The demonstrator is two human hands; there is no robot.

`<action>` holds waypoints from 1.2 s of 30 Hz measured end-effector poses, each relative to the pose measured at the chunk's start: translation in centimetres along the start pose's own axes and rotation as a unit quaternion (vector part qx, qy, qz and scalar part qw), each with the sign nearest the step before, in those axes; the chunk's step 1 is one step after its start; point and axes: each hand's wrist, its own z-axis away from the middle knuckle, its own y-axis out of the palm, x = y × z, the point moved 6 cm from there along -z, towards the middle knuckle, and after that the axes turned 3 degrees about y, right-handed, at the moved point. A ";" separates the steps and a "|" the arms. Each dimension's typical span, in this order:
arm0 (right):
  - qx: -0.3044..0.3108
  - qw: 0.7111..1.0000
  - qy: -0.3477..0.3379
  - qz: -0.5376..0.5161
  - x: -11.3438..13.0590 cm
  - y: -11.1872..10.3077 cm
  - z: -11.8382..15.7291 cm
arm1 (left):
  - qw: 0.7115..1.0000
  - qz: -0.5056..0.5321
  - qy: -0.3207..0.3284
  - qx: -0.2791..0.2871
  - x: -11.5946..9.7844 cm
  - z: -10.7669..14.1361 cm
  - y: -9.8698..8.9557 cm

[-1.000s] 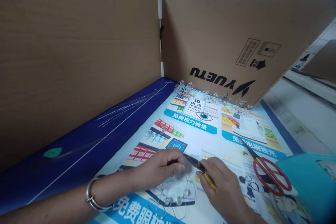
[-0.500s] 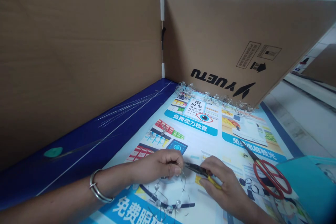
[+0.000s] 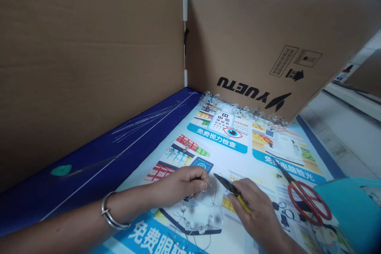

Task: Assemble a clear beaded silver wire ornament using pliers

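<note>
The person's left hand [image 3: 181,185] is clenched, thumb and fingertips pinched together on a loop of thin wire strung with clear beads [image 3: 198,217]. Most of the loop hangs out at about 6 o'clock from those fingertips and rests on a printed poster [image 3: 226,154]. A metal bangle [image 3: 114,210] circles the left wrist.

The right hand [image 3: 257,210] is closed around the yellow handles of needle-nose pliers [image 3: 230,187]. Their black nose points at about 10 o'clock, toward the left fingertips, just beside the wire and not clearly touching it.

At about 3 o'clock from the right hand, red-handled scissors [image 3: 308,201] lie on the poster, their blades pointing toward 11 o'clock. Beyond them, at about 4 o'clock, is a teal folder [image 3: 348,210].

At 12 o'clock, a strand of clear beads [image 3: 244,109] lies along the foot of a brown cardboard panel [image 3: 253,43] printed "YUETU". A second cardboard panel [image 3: 89,47] stands at 9 to 10 o'clock. Thin loose wires [image 3: 143,124] lie on a dark blue surface [image 3: 74,166] in front of it.
</note>
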 end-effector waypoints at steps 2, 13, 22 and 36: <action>-0.012 1.000 -0.011 0.019 0.1 -0.2 0.0 | 1.000 -0.010 -0.002 -0.011 0.0 0.0 -0.1; 0.027 0.997 -0.038 0.056 0.4 0.0 -0.1 | 0.999 -0.018 -0.018 -0.025 0.0 0.1 0.2; 0.007 0.999 -0.026 0.041 0.0 0.1 0.3 | 0.999 -0.032 -0.015 -0.020 -0.2 0.2 0.2; 0.038 0.988 -0.095 0.112 1.5 0.1 0.3 | 0.999 -0.049 0.008 -0.022 0.2 0.3 0.4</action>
